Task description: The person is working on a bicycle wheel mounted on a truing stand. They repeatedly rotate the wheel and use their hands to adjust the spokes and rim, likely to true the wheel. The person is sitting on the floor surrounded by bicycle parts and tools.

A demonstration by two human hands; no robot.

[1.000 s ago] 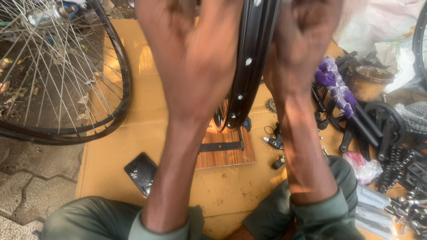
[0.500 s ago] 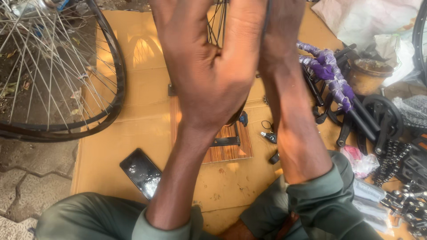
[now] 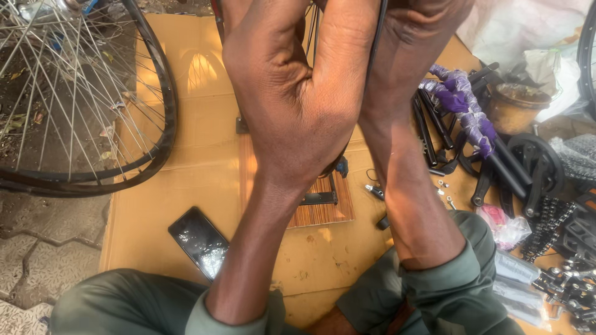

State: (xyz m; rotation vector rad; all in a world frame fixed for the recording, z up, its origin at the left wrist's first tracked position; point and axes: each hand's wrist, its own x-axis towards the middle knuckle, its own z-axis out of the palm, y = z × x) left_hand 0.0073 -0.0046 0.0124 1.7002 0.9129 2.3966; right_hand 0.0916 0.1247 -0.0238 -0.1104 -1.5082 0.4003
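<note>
**Two hands closing around a thin black rim**

The left hand point(image 3: 292, 93) and right hand point(image 3: 416, 56) are pressing together, raised close to the camera, gripping a black rim point(image 3: 376, 37) between them, seemingly to steady it upright over the cardboard sheet point(image 3: 186, 74). Only a sliver of the rim is showing between the palms. A spoked wheel point(image 3: 81, 105) is lying at the left. A dark phone point(image 3: 200, 241) is resting face up beside a small wooden board point(image 3: 323, 208). Purple-wrapped black parts point(image 3: 462, 108) are piling at the right, near clear plastic bags point(image 3: 518, 288).
</note>
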